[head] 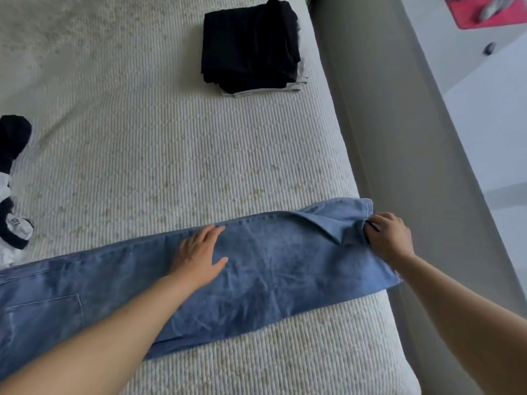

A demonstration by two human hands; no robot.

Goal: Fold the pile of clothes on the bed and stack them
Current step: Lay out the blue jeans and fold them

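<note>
A bed (171, 143) with a ribbed cream cover fills the view; a grey frame (370, 124) runs along its right edge, with pale floor beyond. At the far left lies a loose black-and-white pile of clothes (12, 181). Near the top, by the right edge, sits a folded stack (251, 47), black on top with light fabric under it. The left hand (199, 252) rests flat and open, fingers spread, on the blue jeans (271, 269). The right hand (389, 236) pinches the jeans' hem end at the bed's edge. The jeans lie stretched across the near bed, legs doubled, slightly wrinkled, one corner turned over.
</note>
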